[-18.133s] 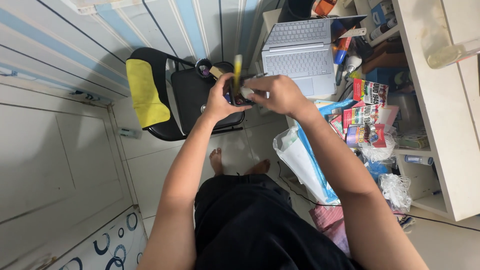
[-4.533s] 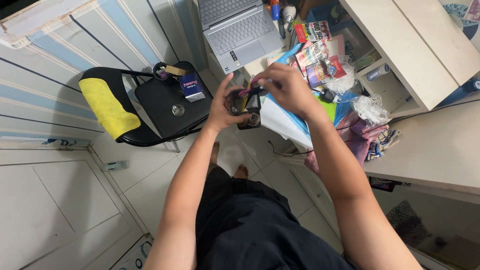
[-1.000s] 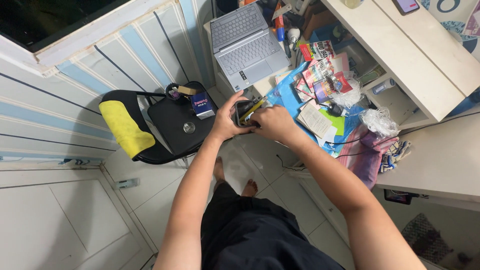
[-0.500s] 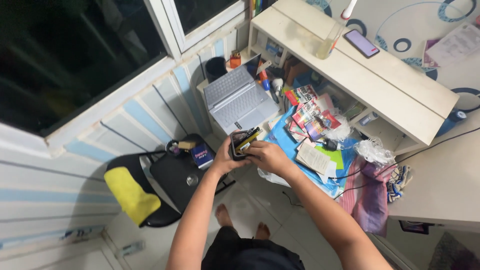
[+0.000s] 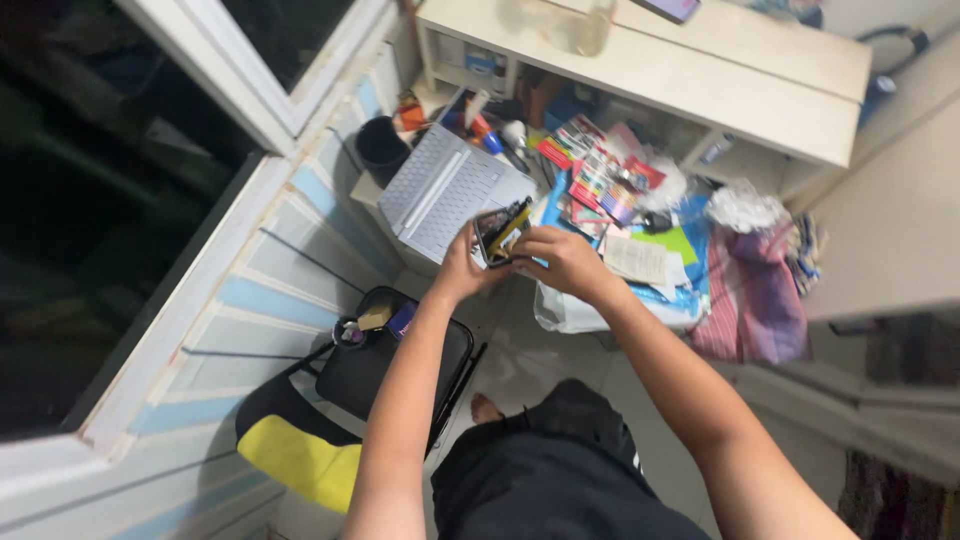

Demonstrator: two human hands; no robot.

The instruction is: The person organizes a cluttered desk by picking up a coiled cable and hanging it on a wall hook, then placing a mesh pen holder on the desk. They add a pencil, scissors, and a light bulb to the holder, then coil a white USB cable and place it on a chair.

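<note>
Both hands met in front of the person's chest, above the edge of a cluttered low tabletop (image 5: pixel 690 300). The left hand (image 5: pixel 458 272) cupped a small dark box-like holder (image 5: pixel 497 232) from the left and below, its fingers (image 5: pixel 470 240) wrapped against the holder's side. The right hand (image 5: pixel 562 260) closed on the holder from the right, its fingers (image 5: pixel 530 243) curled onto the edge nearest the person. A yellow flat piece (image 5: pixel 511 230) stood slanted in the holder's open top, alongside something dark that was too blurred to identify. The holder was held in the air, touching nothing but the two hands, just in front of an open grey laptop (image 5: pixel 440 190) lying flat on the tabletop. To the right of the laptop lay a heap of colourful printed packets (image 5: pixel 590 170), a sheet of white paper (image 5: pixel 640 260), a green sheet (image 5: pixel 672 241) and blue plastic folders (image 5: pixel 690 215); a crumpled clear bag (image 5: pixel 745 208) sat further right, above a pink striped cloth (image 5: pixel 755 300). A white shelf (image 5: pixel 660 70) ran over the tabletop. Below the left forearm stood a black chair (image 5: pixel 380 365) with a yellow cloth (image 5: pixel 295 460) on its back and a few small things on its seat.
</note>
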